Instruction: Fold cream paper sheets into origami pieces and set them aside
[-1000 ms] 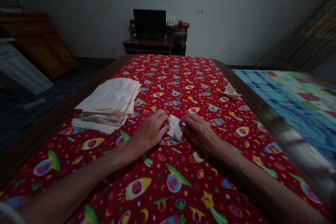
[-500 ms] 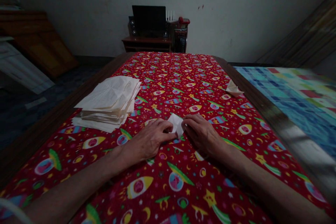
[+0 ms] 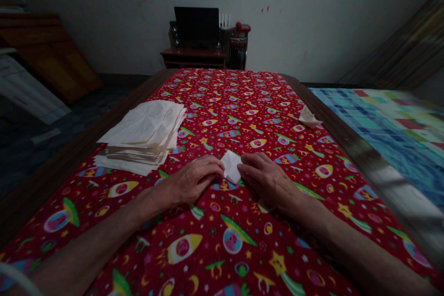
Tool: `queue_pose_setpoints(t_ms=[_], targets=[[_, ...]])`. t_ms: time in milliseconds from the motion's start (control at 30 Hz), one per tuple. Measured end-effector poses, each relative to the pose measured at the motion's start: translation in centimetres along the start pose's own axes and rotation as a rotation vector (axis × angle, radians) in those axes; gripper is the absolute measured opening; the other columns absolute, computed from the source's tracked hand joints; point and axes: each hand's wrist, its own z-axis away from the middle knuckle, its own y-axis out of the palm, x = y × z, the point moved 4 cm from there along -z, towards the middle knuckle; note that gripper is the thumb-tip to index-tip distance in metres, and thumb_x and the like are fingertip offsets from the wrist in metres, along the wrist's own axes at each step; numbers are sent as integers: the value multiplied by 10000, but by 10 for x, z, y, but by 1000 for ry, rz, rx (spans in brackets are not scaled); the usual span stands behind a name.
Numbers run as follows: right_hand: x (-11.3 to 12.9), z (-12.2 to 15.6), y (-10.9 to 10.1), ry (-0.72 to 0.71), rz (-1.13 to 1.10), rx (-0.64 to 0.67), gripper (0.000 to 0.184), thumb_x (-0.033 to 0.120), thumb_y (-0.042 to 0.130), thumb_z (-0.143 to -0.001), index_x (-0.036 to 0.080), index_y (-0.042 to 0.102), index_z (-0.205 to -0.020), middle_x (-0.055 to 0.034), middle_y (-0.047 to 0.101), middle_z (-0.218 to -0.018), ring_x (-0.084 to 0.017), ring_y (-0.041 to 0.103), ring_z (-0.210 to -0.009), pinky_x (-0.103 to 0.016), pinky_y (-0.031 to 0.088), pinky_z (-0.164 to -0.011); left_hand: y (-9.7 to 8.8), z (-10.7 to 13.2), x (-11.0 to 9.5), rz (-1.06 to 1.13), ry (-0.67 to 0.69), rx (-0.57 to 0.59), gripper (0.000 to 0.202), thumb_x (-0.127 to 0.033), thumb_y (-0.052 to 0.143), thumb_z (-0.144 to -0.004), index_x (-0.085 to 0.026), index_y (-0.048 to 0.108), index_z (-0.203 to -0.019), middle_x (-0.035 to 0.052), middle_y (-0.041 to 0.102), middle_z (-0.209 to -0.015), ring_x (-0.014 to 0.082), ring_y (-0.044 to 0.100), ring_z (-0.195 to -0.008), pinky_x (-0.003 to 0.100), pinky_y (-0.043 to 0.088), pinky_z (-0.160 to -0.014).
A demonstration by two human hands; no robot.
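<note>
A small white folded paper (image 3: 231, 166) lies on the red patterned cloth between my hands. My left hand (image 3: 199, 176) is at its left edge, with curled fingers closed on that side of the paper. At the right edge, the fingers of my right hand (image 3: 264, 175) are bent together against the paper; the tips are partly hidden. Left of my hands rests a stack of creased paper sheets (image 3: 149, 122). Toward the right edge of the cloth sits a folded paper boat-like shape (image 3: 310, 118).
The red cloth (image 3: 222, 88) with rockets and planets covers a long dark-edged table. At the far end stand a black monitor (image 3: 196, 24) with speakers and a red telephone (image 3: 243, 27). A wooden cabinet (image 3: 52, 55) is at the left, a blue checked surface (image 3: 374, 125) at the right.
My left hand has shifted slightly left, its thumb no longer lying across the front of the folded paper, so more of the paper shows. My right hand has barely moved.
</note>
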Motion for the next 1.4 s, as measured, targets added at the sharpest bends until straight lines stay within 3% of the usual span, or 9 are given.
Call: queue_pose_setpoints(t_ms=[100, 233, 400, 700, 967, 1200, 1400], targets=[[1, -1, -2, -114, 19, 84, 228, 167, 541, -864, 145, 585, -1086, -137, 571, -1125, -241, 493, -1007, -389, 470, -824, 0, -1, 2, -25, -65, -64, 237, -129, 515, -888, -171, 504, -1122, 84, 535, -1137, 176, 515, -1086, 311, 437, -955], [-5, -3, -2, -181, -74, 103, 260, 141, 545, -848, 160, 570, -1106, -119, 579, -1143, -222, 523, -1007, -365, 486, -835, 1, -4, 0, -127, -60, -31, 369, -170, 549, -885, -188, 432, -1234, 83, 523, -1151, 185, 507, -1097, 318, 441, -956], [-13, -6, 1, -158, -119, 43, 194, 166, 438, -930, 181, 613, -1013, -106, 609, -1082, -192, 559, -954, -333, 503, -796, 2, -10, -3, -240, -2, 16, 349, -191, 547, -889, -200, 447, -1222, 75, 515, -1149, 188, 515, -1077, 312, 451, -938], [-5, -6, -2, -172, 0, 122, 244, 141, 534, -868, 167, 587, -1105, -109, 592, -1115, -223, 521, -984, -375, 480, -830, 5, -15, -7, -430, 14, 43, 252, -296, 552, -889, -202, 570, -1122, 76, 503, -1154, 209, 525, -1063, 335, 465, -916], [-4, -6, -2, -187, -13, 27, 245, 139, 495, -894, 144, 587, -1122, -115, 629, -1075, -216, 537, -979, -359, 485, -833, 13, -17, -12, -499, -4, -62, 246, -308, 445, -946, -169, 621, -1049, 60, 603, -1016, 189, 545, -965, 335, 472, -873], [-11, -5, 5, -135, -41, -103, 213, 167, 405, -938, 153, 618, -943, -95, 651, -946, -184, 563, -854, -303, 490, -705, 13, -16, -15, -591, 8, -64, 238, -226, 414, -952, -167, 632, -1029, 56, 626, -960, 192, 548, -915, 329, 490, -809], [-18, -8, 10, 61, -145, -111, 189, 200, 413, -933, 159, 594, -895, -92, 634, -909, -163, 571, -788, -286, 467, -699, 9, -12, -3, -352, -59, -167, 197, -189, 515, -897, -174, 652, -1037, 56, 630, -963, 174, 571, -923, 298, 489, -812]])
